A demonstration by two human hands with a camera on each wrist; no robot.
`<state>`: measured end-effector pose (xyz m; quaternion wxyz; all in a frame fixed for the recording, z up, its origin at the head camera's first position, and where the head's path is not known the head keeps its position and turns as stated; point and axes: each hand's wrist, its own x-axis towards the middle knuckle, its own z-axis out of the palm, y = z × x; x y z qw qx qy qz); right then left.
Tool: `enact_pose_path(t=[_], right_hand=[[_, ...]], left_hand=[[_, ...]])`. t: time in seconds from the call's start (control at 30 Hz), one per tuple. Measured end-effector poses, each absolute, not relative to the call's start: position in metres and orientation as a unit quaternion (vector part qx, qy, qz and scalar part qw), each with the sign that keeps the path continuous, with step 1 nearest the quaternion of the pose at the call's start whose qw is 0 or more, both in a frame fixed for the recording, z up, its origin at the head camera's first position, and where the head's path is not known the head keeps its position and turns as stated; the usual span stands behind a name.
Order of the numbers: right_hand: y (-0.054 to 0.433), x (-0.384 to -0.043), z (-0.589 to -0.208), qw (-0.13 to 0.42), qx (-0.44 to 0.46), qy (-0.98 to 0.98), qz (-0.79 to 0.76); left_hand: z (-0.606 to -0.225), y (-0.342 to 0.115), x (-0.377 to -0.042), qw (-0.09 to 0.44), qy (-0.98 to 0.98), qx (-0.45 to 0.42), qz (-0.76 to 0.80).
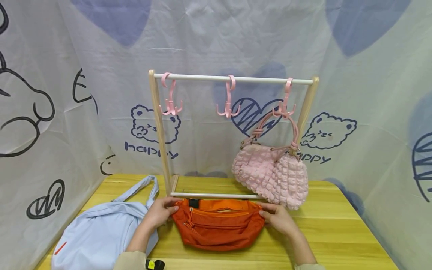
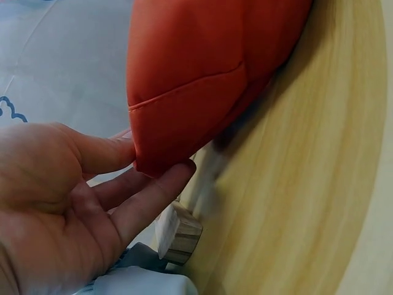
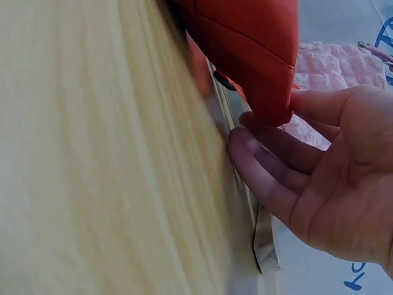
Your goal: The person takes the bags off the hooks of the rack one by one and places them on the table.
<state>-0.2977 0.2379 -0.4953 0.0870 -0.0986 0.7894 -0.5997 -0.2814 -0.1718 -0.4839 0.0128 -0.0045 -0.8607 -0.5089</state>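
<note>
An orange-red waist bag (image 1: 219, 228) with zips and a black buckle is held up between both hands in front of the rack, low over the table. My left hand (image 1: 160, 214) pinches its left corner between thumb and fingers, as the left wrist view also shows on the bag's tip (image 2: 184, 123). At the opposite corner my right hand (image 1: 279, 219) pinches the bag (image 3: 258, 67) the same way. A pale blue bag (image 1: 104, 228) lies on the table beside my left forearm. Behind my right hand hangs a pink puffy handbag (image 1: 270, 168).
A rack with wooden legs and a white top bar (image 1: 202, 77) stands at the back. Pink hooks hang from it: a left hook (image 1: 171, 107), a middle hook (image 1: 228, 107) and a right hook (image 1: 286, 101) carrying the handbag. The wooden table (image 1: 341, 232) extends to the right.
</note>
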Motion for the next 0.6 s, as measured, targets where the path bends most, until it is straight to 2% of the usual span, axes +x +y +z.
enact_pose_path(t=[0.37, 0.6], right_hand=[[0.2378, -0.2996, -0.4978, 0.059, -0.112, 0.822, -0.555], [0.2336, -0.2964, -0.4912, 0.053, -0.083, 0.834, -0.543]], left_hand=[[-0.4871, -0.171, -0.2814, 0.001, -0.854, 0.002, -0.521], [-0.4869, -0.1706, -0.2831, 0.009, -0.857, 0.011, -0.515]])
